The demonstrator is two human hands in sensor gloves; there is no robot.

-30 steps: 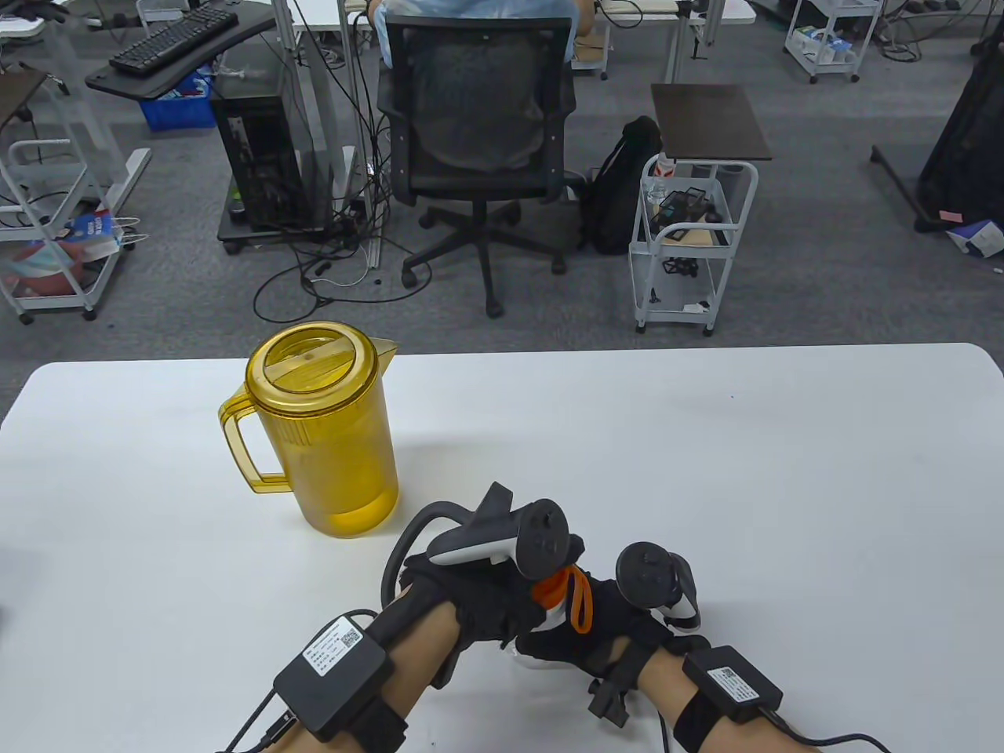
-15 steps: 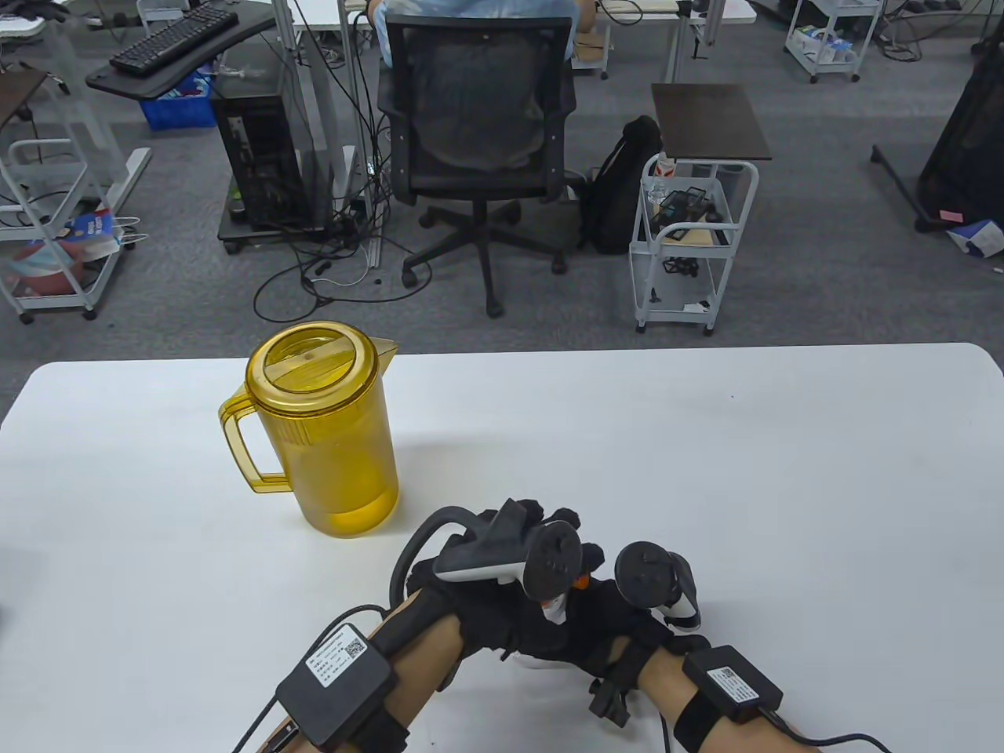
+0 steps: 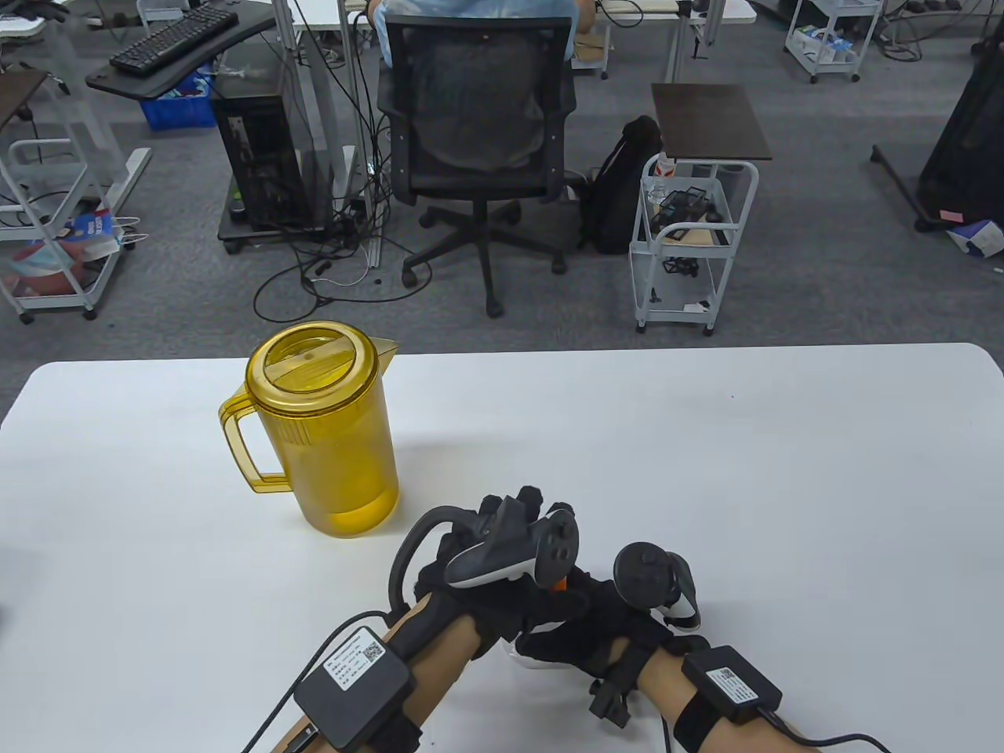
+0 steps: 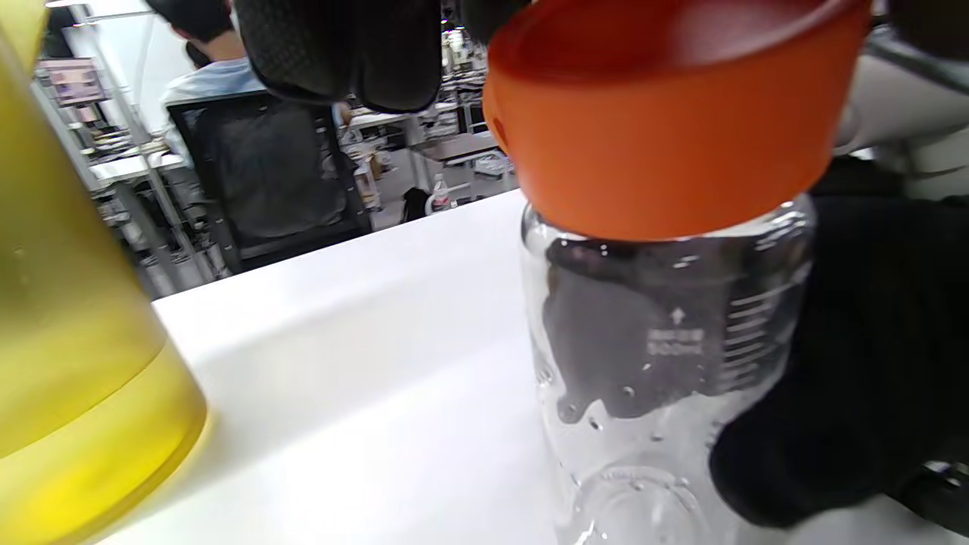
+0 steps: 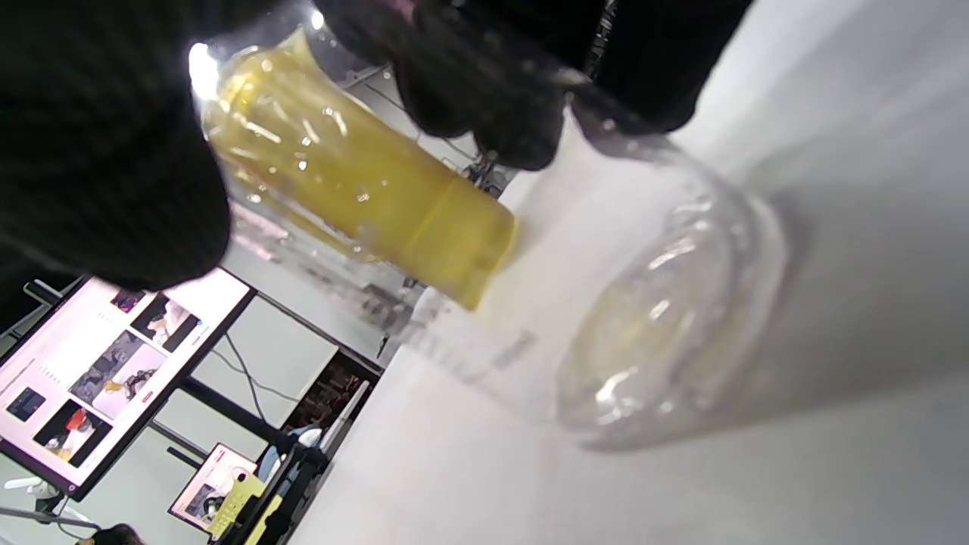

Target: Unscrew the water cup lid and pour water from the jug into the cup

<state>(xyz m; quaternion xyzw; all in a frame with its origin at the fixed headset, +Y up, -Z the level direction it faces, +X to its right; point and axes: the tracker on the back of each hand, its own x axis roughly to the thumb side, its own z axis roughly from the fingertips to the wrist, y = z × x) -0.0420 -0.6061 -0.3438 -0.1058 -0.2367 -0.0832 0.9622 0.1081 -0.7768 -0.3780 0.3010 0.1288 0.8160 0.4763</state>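
A clear water cup point(image 4: 666, 363) with an orange screw lid point(image 4: 666, 129) stands near the table's front edge. My left hand point(image 3: 541, 549) reaches over the top and grips the lid; its gloved fingers point(image 4: 348, 45) curl down around the rim. My right hand point(image 3: 584, 635) wraps the cup body point(image 5: 606, 303), with its fingers point(image 5: 484, 91) pressed on the glass. In the table view both hands cover the cup, leaving only a speck of the orange lid point(image 3: 558, 583) showing. The yellow jug point(image 3: 325, 439), lid on and partly filled, stands upright to the left, apart from both hands.
The white table point(image 3: 745, 471) stretches wide to the right and behind the hands. The jug handle point(image 3: 243, 447) points left. Beyond the far edge are an office chair point(image 3: 478, 141) with a seated person and a small white cart point(image 3: 690, 235).
My left hand has turned on the lid, its tracker swinging away and to the left. The orange strap seen a second ago is now hidden. The right hand and jug have stayed put.
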